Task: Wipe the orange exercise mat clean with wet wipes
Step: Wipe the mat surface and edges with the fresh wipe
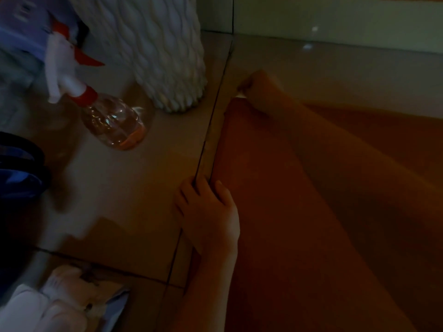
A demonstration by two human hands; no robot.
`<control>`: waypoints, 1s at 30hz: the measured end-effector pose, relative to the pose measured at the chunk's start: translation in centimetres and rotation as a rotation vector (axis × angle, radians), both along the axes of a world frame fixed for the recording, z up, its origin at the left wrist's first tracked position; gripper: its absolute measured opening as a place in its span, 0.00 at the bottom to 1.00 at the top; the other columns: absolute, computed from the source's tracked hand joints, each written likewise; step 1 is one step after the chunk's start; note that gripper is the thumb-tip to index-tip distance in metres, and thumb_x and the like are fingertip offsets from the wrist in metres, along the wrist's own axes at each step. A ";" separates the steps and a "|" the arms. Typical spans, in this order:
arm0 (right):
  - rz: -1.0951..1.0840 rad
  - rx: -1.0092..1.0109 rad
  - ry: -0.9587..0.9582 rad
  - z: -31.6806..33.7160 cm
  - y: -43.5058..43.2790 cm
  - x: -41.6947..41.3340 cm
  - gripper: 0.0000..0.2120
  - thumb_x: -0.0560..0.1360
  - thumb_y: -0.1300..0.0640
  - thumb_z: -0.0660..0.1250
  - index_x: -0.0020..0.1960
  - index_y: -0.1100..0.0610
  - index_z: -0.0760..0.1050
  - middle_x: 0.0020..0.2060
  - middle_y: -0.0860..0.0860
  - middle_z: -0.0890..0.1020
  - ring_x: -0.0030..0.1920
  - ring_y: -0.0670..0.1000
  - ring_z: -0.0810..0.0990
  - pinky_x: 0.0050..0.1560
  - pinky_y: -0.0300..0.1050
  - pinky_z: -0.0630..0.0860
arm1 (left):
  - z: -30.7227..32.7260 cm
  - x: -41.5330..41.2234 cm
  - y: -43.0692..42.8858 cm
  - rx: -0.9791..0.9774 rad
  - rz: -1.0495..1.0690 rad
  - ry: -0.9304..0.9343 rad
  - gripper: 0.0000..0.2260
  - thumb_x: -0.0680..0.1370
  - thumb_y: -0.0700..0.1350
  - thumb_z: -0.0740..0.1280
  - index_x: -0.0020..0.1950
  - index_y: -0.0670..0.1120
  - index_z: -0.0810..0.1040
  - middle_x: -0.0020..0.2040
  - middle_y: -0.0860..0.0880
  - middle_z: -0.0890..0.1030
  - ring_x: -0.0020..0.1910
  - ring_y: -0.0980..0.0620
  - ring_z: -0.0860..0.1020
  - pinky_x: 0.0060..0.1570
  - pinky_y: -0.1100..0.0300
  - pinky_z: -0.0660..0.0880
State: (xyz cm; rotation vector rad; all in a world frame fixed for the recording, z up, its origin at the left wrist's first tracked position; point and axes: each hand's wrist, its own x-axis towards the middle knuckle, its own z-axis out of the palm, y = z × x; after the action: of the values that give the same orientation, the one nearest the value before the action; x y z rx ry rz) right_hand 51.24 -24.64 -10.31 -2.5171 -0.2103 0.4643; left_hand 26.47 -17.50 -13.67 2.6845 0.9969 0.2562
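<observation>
orange exercise mat (263, 212) lies flat on the tile floor (119, 188), filling the right side of the view. its near-left corner sits by a white textured vase (163, 56).

hands:
- left hand (208, 212): flat, fingers straight and slightly spread, lying on the tile right at the mat's long edge. the outermost finger touches or just overlaps that edge. holds nothing.
- right hand (259, 92): reached out to the mat's far corner, fingers bunched down over a white scrap, most likely the wet wipe (241, 95). dim and blurred, so finger detail is uncertain.

handling, my read:
- mat looks like thin foam: light, floppy, grippy on top but liable to slide or ruck up on glossy tile.
- corners will curl or lift under a sideways stroke, so pin the edge with a flat palm near the stroke, as the left hand is placed to do.
- if it needs lifting, pinch along an edge, not the corner tip.
- wipe is soft, limp and wet. keep it balled under the fingertips or it will drag and fold.

nearby: spray bottle (112, 121) lying on its side on the tile, and a white pile (48, 303) at bottom left, possibly used wipes or the pack, can't tell.
</observation>
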 end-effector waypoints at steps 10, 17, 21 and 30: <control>0.131 -0.247 -0.051 0.8 -7.4 -1.3 0.18 0.80 0.44 0.59 0.56 0.54 0.80 0.53 0.57 0.79 0.54 0.58 0.77 0.58 0.55 0.72 | 0.3 0.2 -0.1 -0.019 -0.060 0.037 0.20 0.79 0.52 0.53 0.55 0.41 0.78 0.56 0.41 0.78 0.57 0.38 0.74 0.54 0.42 0.71; 0.083 -0.358 -0.261 -0.2 -7.4 -4.7 0.19 0.83 0.52 0.51 0.60 0.60 0.76 0.60 0.57 0.73 0.62 0.59 0.70 0.61 0.55 0.65 | 0.3 0.1 -0.1 -0.041 -0.131 0.023 0.21 0.80 0.50 0.51 0.61 0.42 0.77 0.59 0.41 0.77 0.58 0.39 0.75 0.55 0.41 0.73; -0.005 -0.225 -0.371 -1.5 -7.4 -5.1 0.18 0.82 0.52 0.52 0.57 0.60 0.77 0.59 0.55 0.72 0.60 0.57 0.69 0.60 0.52 0.65 | 0.7 0.0 -0.1 -0.029 -0.351 -0.055 0.19 0.79 0.45 0.56 0.68 0.44 0.73 0.65 0.42 0.74 0.62 0.39 0.74 0.56 0.42 0.74; -0.027 -0.064 -0.532 -2.3 -8.2 -5.0 0.15 0.80 0.55 0.57 0.62 0.55 0.77 0.57 0.52 0.78 0.60 0.55 0.71 0.58 0.48 0.66 | 0.3 9.8 -5.0 0.057 -0.461 -0.053 0.22 0.81 0.51 0.53 0.71 0.43 0.70 0.70 0.44 0.71 0.72 0.42 0.65 0.69 0.44 0.63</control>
State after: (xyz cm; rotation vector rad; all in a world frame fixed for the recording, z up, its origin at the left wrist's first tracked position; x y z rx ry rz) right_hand 46.23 -32.82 -12.63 -2.6538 -0.3641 -0.2243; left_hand 36.23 -22.50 -13.40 2.8442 0.3393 0.2599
